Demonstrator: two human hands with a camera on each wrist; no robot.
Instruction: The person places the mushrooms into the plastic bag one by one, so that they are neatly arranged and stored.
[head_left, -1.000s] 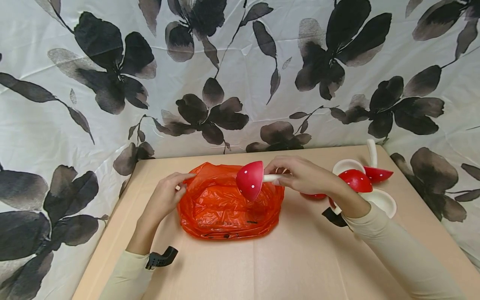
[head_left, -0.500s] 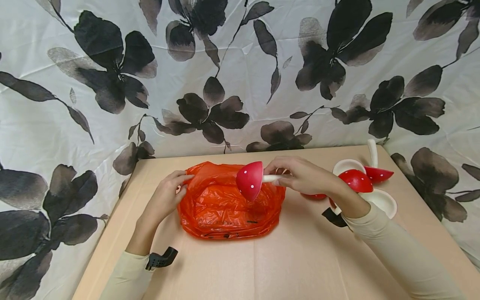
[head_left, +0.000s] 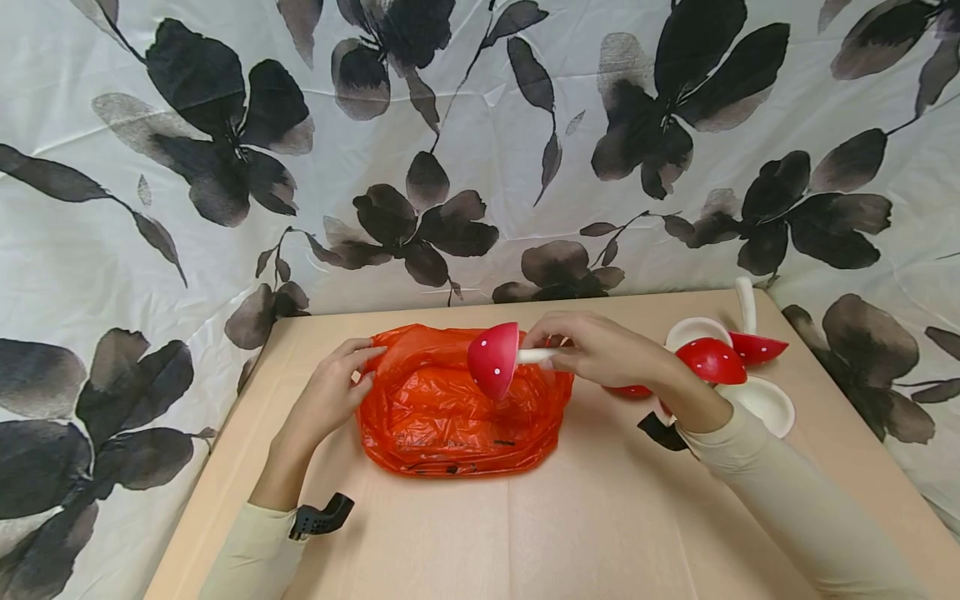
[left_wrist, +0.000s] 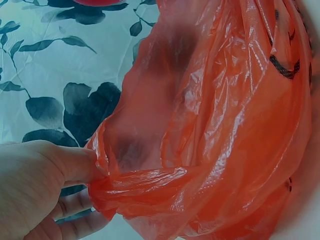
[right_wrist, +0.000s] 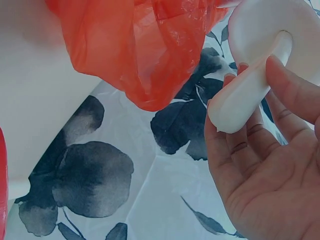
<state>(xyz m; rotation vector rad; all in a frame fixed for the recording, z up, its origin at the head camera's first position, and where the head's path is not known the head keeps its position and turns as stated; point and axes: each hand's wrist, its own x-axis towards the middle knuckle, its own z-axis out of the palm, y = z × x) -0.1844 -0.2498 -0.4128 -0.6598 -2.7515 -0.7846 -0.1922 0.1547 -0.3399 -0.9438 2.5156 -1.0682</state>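
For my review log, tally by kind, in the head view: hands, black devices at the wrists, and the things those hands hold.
Hands: 2 (left hand, right hand)
Black wrist devices: 2 (left device, right device)
Orange-red plastic bag: 1
Red-capped toy mushroom: 1
Total: 6

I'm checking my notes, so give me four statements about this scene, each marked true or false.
1. The right hand holds a red-capped mushroom by its white stem. True.
2. The left hand also holds a mushroom. False: it pinches an orange plastic bag at its edge.
3. More mushrooms are on the table, right of the bag. True.
4. The backdrop cloth is plain white. False: it bears dark flowers.
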